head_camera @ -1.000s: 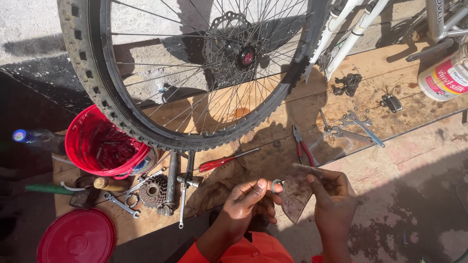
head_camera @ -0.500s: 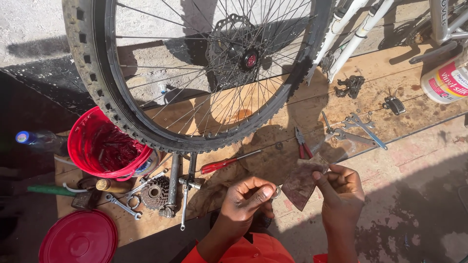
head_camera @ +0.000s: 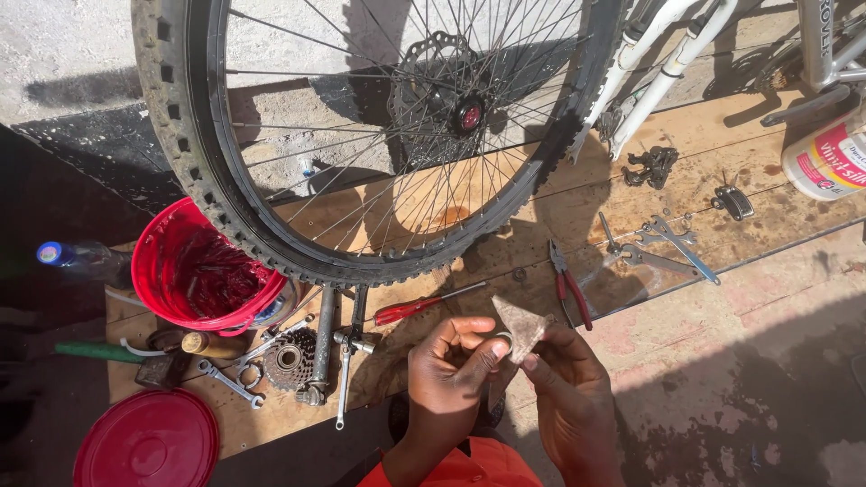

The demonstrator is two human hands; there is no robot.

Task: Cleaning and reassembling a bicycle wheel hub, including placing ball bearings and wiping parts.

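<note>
Sunlit wooden boards (head_camera: 722, 144) lie under everything, greasy and scattered with tools, and the big bicycle wheel (head_camera: 379, 135) stands upright on them and serves as my landmark. Below its lowest stretch of tyre, nearest to me, my left hand (head_camera: 451, 370) and my right hand (head_camera: 564, 383) meet. My left hand is curled, thumb and forefinger pinching a small metal ring (head_camera: 503, 343). My right hand is closed on a worn scrap of sandpaper (head_camera: 521, 326), which stands up between the two hands and touches the ring. Whether the paper wraps the ring or only leans against it I cannot tell.

Just under the tyre's bottom edge lies a red-handled screwdriver (head_camera: 424, 305), and a little to the right of that, red-handled pliers (head_camera: 570, 287). Further right of the wheel a few flat spanners (head_camera: 672, 248) lie together. At the wheel's lower left a red bucket (head_camera: 194, 271) sits touching the tyre, and below it, towards me, rest a toothed cassette (head_camera: 290, 359) and a small wrench (head_camera: 230, 383). A red lid (head_camera: 149, 442) lies flat well below the bucket. Left of the bucket a blue-capped bottle (head_camera: 77, 260) lies on its side. To the wheel's right a white bicycle frame (head_camera: 667, 63) leans in, and beyond it, at the far right edge, sits a white tub (head_camera: 825, 162)
</note>
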